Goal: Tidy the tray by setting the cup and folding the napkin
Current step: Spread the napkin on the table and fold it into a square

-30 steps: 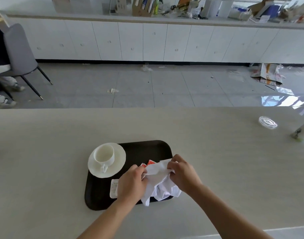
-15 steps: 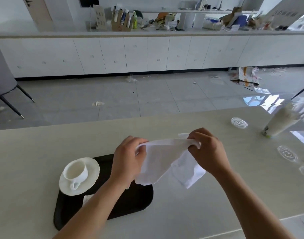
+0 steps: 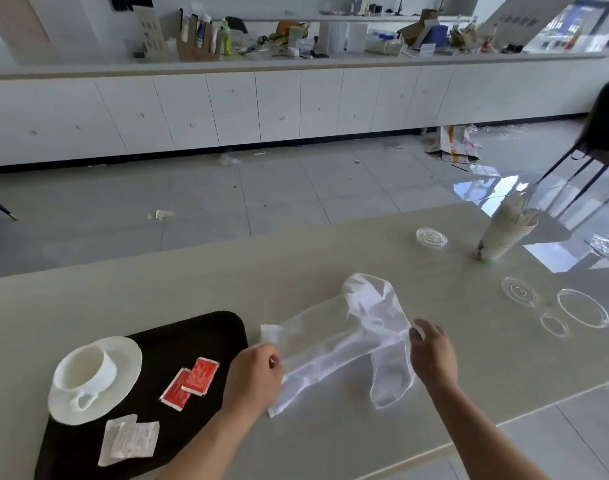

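A white napkin (image 3: 351,336) hangs stretched and blurred above the beige table, right of the black tray (image 3: 178,337). My left hand (image 3: 254,379) pinches its left edge and my right hand (image 3: 433,355) pinches its right edge. On the tray's left part a white cup (image 3: 85,370) stands upright on a white saucer (image 3: 123,362), its handle toward me. Two red packets (image 3: 190,382) and two white packets (image 3: 128,439) lie on the tray.
Clear plastic lids (image 3: 431,237) (image 3: 519,291) (image 3: 583,308) lie on the table at the right, beside a paper-wrapped bundle (image 3: 504,230). The table's near edge runs just below my arms. A chair (image 3: 580,168) with a person stands beyond the right end.
My hands lifted the crumpled napkin off the tray, carried it to the right and pulled it open between them. The view swung right, and the packets under the napkin came into sight.
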`<state>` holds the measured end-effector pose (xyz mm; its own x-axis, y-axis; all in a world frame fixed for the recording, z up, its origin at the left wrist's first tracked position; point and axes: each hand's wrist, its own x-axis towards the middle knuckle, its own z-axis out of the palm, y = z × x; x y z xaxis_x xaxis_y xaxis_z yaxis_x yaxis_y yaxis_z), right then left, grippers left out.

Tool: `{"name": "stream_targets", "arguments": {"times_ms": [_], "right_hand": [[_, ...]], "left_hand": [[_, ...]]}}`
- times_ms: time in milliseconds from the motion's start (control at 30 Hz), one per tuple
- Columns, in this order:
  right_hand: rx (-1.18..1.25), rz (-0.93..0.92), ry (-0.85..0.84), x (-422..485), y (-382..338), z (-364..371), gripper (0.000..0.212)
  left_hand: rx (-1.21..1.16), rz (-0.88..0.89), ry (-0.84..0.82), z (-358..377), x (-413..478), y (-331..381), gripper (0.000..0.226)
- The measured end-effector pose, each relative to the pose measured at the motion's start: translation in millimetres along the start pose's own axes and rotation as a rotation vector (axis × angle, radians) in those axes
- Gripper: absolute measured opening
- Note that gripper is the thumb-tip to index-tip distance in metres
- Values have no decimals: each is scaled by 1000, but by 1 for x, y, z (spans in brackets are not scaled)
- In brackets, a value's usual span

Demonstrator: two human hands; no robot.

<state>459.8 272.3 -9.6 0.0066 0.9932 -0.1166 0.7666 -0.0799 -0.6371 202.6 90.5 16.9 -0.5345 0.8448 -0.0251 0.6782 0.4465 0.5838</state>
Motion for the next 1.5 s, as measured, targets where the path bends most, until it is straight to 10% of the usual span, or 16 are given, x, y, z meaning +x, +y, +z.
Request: {"name": "stream_targets", "arguments": {"times_ms": [367, 667, 867, 1067, 1233, 1500], "right_hand": [[-4, 226, -109, 22, -1, 28, 31], [232, -80, -21, 96, -14, -49, 11], [-757, -219, -274, 131, 26, -72, 29], [-430, -407, -236, 118, 20, -30, 30], [-337, -571, -348, 123, -19, 13, 38], [-626, -693, -600, 138, -30, 67, 50]], "left_hand": [[-235, -475, -217, 28, 51, -6, 54], [-744, -700, 19, 45, 56, 5, 38], [-135, -581, -39, 69, 58, 21, 48], [-57, -681, 29, 88, 70, 15, 57], [-271, -642, 150, 79, 80, 18, 15], [12, -59, 261, 57, 47, 22, 42]]}}
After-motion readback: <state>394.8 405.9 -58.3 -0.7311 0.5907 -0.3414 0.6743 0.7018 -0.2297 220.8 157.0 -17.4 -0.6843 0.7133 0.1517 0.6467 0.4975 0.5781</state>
